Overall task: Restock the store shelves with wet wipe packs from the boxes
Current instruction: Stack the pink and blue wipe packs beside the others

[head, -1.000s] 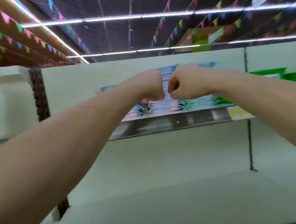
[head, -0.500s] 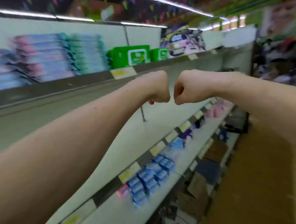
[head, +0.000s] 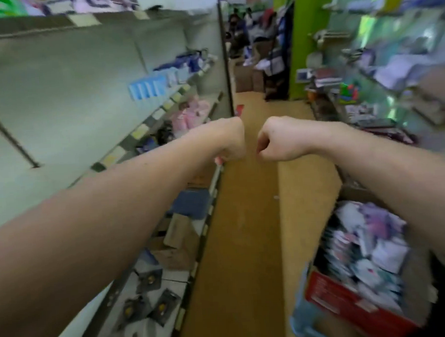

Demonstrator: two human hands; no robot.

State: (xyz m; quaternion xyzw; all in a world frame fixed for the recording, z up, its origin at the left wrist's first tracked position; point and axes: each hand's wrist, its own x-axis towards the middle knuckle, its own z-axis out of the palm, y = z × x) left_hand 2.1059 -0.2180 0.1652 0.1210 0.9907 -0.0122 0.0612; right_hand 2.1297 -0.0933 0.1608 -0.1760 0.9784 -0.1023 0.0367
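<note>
1. Head view: both bare arms reach forward over the aisle floor (head: 246, 244), fists side by side, knuckles near each other with a narrow gap between, not touching.
2. Left hand (head: 229, 139): fingers curled tight into a fist, holding nothing.
3. Right hand (head: 279, 139): the same, fingers (head: 262, 145) tucked in, empty.
4. Red-sided box (head: 334, 299) at lower right, under the right forearm, its top open and heaped with packs (head: 367, 245) in white, purple and pink. Too blurred to read.
5. Shelves (head: 58, 99) on the left: back panel mostly bare, a row of blue packets (head: 147, 91) on the middle shelf, pink goods (head: 190, 116) below, cardboard cartons (head: 179, 245) on a low shelf.
</note>
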